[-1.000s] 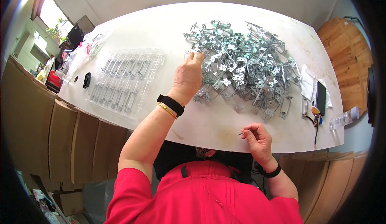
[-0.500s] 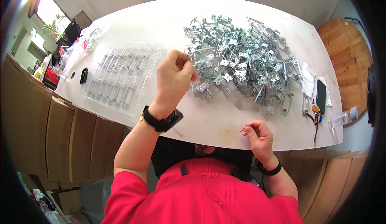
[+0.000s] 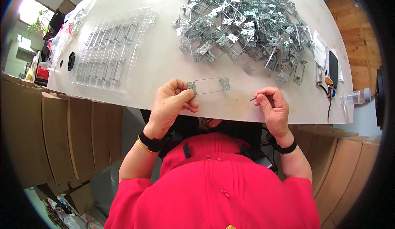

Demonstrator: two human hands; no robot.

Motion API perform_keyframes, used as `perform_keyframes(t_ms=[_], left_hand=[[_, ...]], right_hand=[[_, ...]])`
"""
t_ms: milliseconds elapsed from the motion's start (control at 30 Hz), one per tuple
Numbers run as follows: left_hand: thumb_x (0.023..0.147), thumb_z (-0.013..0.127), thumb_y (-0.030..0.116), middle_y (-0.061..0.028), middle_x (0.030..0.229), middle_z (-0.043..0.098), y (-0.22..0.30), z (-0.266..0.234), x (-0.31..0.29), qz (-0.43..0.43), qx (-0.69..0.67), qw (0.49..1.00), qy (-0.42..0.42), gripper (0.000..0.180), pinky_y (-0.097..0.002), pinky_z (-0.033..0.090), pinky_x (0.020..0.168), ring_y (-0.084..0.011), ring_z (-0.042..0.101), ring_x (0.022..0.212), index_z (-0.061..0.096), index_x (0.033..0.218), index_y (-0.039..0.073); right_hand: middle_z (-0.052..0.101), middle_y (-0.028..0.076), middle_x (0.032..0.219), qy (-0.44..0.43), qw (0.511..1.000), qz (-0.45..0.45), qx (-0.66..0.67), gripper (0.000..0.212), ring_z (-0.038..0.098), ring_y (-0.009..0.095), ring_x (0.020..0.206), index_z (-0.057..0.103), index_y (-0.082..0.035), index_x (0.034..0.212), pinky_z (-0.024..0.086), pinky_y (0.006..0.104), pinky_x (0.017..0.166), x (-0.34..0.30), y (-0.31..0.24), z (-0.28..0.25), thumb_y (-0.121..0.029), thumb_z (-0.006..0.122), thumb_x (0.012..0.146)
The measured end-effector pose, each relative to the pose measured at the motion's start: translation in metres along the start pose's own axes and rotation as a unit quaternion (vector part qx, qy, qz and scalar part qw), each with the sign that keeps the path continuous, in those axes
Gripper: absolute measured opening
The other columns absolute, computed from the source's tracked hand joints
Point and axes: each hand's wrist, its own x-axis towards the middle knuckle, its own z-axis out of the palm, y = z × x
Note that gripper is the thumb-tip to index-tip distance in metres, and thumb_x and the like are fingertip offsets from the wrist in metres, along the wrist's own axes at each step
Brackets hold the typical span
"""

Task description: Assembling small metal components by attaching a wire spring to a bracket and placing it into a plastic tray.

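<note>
The metal frame (image 3: 224, 84) is grey and rectangular.

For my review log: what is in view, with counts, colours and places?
Table: one, white, centre
Metal frames: many, grey, heaped right of centre
Separate frame: one, grey, in left hand
Rod: one, dark, in right hand
Tray: count unclear, clear, table's left, holding more frames
Small object: one, black, left of tray
Phone: one, dark, table's right
Wrapping: count unclear, white, beside phone
Corded item: one, yellow and black, near phone
Bottle: one, clear, table's right edge
Round board: one, brown, beyond table's right
Boxes: several, brown, below table, both sides
Plant: one, green, upper left
Shirt: one, red, bottom
Wristbands: two, black, one per wrist
Hands: two, bare, table's near edge
</note>
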Motion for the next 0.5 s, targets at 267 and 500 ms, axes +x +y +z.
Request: perform_keyframes(t_ms=[267, 500], left_hand=[[0.098, 0.064, 0.006, -0.0076, 0.086, 0.070, -0.008, 0.005, -0.003, 0.010, 0.020, 1.000, 0.009, 0.021, -0.0283, 0.063, 0.064, -0.0132, 0.072, 0.070, 0.056, 0.115, -0.004], [0.105, 0.064, 0.013, -0.0086, 0.089, 0.070, -0.013, 0.006, -0.003, 0.021, -0.006, 1.000, 0.017, 0.023, -0.0274, 0.063, 0.062, -0.0134, 0.071, 0.068, 0.055, 0.118, -0.003]], right_hand=[[0.069, 0.000, 0.100, 0.005, 1.000, -0.023, -0.010, 0.011, 0.065, 0.007, 0.085, 0.069, -0.003, 0.114, 0.053, 0.0222, 0.080, -0.001, 0.001, 0.005, -0.007, 0.071, 0.103], [0.068, -0.001, 0.098, 0.007, 0.999, -0.012, -0.040, 0.012, 0.065, 0.006, 0.084, 0.070, -0.003, 0.114, 0.052, 0.0215, 0.079, 0.000, -0.002, 0.008, -0.008, 0.072, 0.103]])
